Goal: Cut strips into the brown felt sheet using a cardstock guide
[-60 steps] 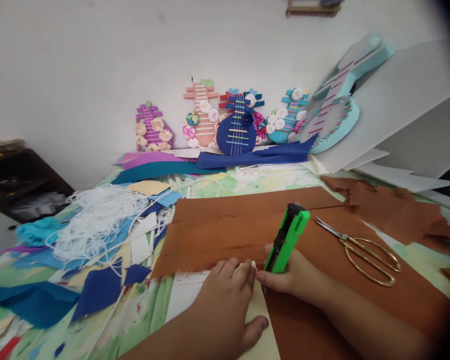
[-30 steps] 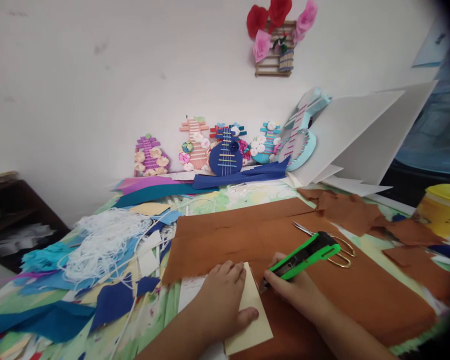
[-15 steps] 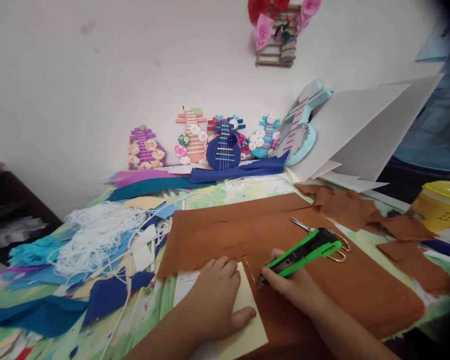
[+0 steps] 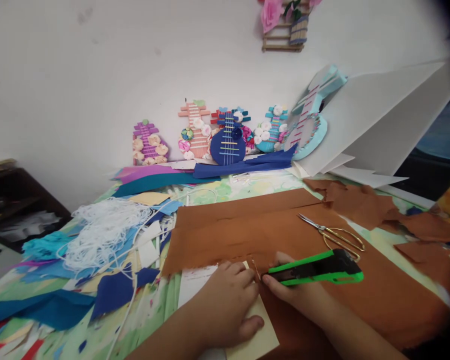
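My left hand (image 4: 230,305) lies palm down on a cream card (image 4: 260,337), thumb apart from the fingers. Beneath and left of it shows a white sheet (image 4: 191,284). My right hand (image 4: 303,297) grips a green and black utility knife (image 4: 315,270), which points left toward the card's edge; its tip is hidden by the fingers. Brown cloth (image 4: 225,235) spreads under and beyond both hands. Near the card's top right corner a short pale line marks the brown cloth. Gold-handled scissors (image 4: 326,231) rest on the cloth behind the knife.
White cord (image 4: 107,227) heaps at left among blue and teal scraps (image 4: 45,307). Several lute-shaped crafts (image 4: 227,142) lean on the wall, with a larger light-blue one (image 4: 309,122) beside white boards (image 4: 375,120). Torn brown pieces (image 4: 363,202) lie at right.
The knife has swung from a raised slant to nearly level, its handle end lower and farther right. My left hand still presses the card. The whole view has shifted slightly.
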Motion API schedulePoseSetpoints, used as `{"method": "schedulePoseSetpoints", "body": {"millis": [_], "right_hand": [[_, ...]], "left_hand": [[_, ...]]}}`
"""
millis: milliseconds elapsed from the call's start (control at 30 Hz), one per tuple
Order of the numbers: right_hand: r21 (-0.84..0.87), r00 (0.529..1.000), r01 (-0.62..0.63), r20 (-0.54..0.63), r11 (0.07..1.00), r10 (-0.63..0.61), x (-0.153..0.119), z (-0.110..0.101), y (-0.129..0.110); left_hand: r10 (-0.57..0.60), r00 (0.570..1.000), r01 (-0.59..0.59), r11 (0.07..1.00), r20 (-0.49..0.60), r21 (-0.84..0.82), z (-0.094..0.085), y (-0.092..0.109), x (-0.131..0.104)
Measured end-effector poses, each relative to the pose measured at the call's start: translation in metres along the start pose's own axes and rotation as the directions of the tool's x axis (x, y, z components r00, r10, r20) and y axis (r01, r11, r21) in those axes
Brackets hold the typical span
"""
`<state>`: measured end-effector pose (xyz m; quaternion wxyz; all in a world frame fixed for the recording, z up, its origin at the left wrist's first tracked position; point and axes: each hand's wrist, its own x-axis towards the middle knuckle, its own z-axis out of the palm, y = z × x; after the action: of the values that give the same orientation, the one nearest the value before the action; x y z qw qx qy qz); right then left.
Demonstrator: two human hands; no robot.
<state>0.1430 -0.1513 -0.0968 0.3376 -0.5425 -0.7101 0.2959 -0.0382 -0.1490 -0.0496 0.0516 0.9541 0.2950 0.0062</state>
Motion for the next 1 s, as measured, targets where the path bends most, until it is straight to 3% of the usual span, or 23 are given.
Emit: {"method": "schedulePoseSetpoints", "body": {"millis": [333, 700, 833, 1000], "right_hand": [[0.028, 0.998, -0.034, -0.058, 0.999, 0.036, -0.003, 0.001, 0.004], [-0.218, 1.0, -0.009, -0.005, 0.976, 0.008, -0.006, 0.001, -0.006], [-0.197, 0.999, -0.03, 0.037, 0.98, 0.038, -0.007, -0.002, -0.009], [-0.124, 0.998, -0.045, -0.046, 0.991, 0.04, -0.008, -0.004, -0.002]], "left_hand": [[-0.007, 1.0, 0.007, 1.0, 0.007, -0.019, -0.001, 0.0, 0.0], [-0.01, 1.0, 0.009, 0.999, -0.026, -0.033, 0.001, -0.002, -0.001], [0.003, 1.0, -0.004, 1.0, -0.031, -0.029, 0.001, -0.001, -0.001], [0.004, 1.0, -0.005, 0.999, -0.027, -0.038, 0.002, -0.002, -0.001]]}}
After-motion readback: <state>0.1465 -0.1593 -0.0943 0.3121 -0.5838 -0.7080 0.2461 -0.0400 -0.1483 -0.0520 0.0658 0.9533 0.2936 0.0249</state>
